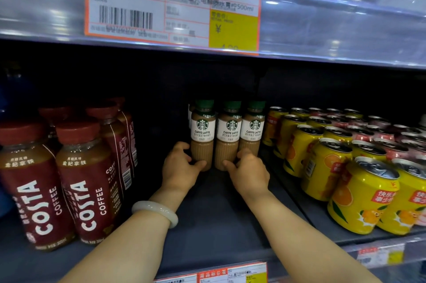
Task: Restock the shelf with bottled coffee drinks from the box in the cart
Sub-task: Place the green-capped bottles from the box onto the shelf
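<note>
Three latte bottles with green caps and white labels stand in a row deep on the dark shelf (207, 218). My left hand (179, 167) grips the base of the left bottle (202, 135). My right hand (247, 171) curls round the base of the middle bottle (228, 137), its fingers reaching toward the right bottle (252, 133). More of these bottles stand behind the left one, mostly hidden. The box and the cart are out of view.
Dark red Costa coffee bottles (85, 181) fill the shelf's left side. Yellow and pink drink cans (359, 195) crowd the right side. A shelf edge with an orange price tag (173, 8) hangs low overhead. Bare shelf floor lies between my forearms.
</note>
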`<state>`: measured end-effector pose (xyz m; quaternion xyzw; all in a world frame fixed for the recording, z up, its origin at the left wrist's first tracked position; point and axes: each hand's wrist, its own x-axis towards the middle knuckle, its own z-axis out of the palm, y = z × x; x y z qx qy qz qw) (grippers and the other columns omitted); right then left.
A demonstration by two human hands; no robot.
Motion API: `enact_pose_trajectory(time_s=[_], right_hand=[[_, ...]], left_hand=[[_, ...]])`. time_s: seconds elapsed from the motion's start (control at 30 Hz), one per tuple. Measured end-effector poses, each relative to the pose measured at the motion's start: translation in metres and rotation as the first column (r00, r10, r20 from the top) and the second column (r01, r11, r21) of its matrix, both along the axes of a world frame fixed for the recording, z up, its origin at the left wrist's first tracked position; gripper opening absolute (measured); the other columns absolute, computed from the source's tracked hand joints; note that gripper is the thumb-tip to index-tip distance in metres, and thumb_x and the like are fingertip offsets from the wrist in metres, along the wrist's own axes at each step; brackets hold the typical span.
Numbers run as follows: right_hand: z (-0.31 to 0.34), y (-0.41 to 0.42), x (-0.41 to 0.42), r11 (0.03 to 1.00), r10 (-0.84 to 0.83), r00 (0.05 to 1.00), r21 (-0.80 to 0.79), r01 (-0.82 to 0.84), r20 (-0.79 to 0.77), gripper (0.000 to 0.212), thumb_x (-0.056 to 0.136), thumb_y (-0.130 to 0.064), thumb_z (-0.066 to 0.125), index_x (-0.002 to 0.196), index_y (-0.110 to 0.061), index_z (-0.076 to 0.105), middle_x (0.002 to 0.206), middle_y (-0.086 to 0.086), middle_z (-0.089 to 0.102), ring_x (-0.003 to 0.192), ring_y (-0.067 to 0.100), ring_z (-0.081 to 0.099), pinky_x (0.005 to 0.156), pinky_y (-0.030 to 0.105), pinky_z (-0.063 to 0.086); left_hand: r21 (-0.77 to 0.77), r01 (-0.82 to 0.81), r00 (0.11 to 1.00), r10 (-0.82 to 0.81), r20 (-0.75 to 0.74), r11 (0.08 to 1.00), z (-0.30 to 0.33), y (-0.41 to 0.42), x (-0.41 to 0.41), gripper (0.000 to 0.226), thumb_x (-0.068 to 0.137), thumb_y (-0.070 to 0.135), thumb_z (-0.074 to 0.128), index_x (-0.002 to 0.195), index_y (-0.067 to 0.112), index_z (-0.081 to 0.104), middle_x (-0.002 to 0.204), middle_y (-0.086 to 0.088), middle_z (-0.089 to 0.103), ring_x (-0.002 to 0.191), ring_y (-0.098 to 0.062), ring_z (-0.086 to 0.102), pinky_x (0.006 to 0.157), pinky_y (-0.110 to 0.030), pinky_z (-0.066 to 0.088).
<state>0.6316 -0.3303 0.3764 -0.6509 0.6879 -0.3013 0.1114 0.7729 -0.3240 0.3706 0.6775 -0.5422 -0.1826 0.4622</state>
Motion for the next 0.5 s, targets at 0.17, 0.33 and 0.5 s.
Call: enact_pose_trajectory(time_s=[0.17, 0.33, 0.5], right_hand=[[0.0004, -0.0001, 0.0009, 1.0, -0.008, 1.0, 0.005, 0.009, -0.01, 0.039, 0.09, -0.04, 0.057, 0.116, -0.013, 0.05, 0.112, 0.008, 0.064, 0.109, 0.027, 0.057, 0.082, 0.033, 0.045], [0.0006, 0.0001, 0.0011, 1.0, -0.017, 1.0, 0.016, 0.017, -0.017, 0.039, 0.09, -0.041, 0.056, 0.117, -0.013, 0.05, 0.112, 0.008, 0.064, 0.109, 0.027, 0.058, 0.083, 0.034, 0.045], [-0.0003, -0.0003, 0.0025, 0.999, -0.034, 0.999, 0.016, 0.035, -0.037, 0.04, 0.09, -0.042, 0.056, 0.117, -0.013, 0.051, 0.112, 0.009, 0.065, 0.109, 0.028, 0.058, 0.085, 0.036, 0.047]], left_hand=[[0.002, -0.002, 1.0, 0.002, -0.006, 1.0, -0.0002, 0.0003, -0.0001, 0.058, 0.076, 0.022, 0.076, 0.125, 0.008, 0.048, 0.109, -0.011, 0.061, 0.1, -0.022, 0.058, 0.077, -0.025, 0.041], [0.004, 0.014, 1.0, -0.015, 0.005, 1.0, 0.0002, 0.0024, -0.0015, 0.06, 0.075, 0.021, 0.077, 0.125, 0.007, 0.048, 0.105, -0.01, 0.06, 0.098, -0.022, 0.058, 0.076, -0.024, 0.041], [0.021, 0.049, 0.999, -0.049, 0.017, 0.999, 0.0005, 0.0044, -0.0027, 0.061, 0.076, 0.022, 0.076, 0.127, 0.007, 0.046, 0.108, -0.01, 0.061, 0.101, -0.023, 0.059, 0.077, -0.025, 0.043]])
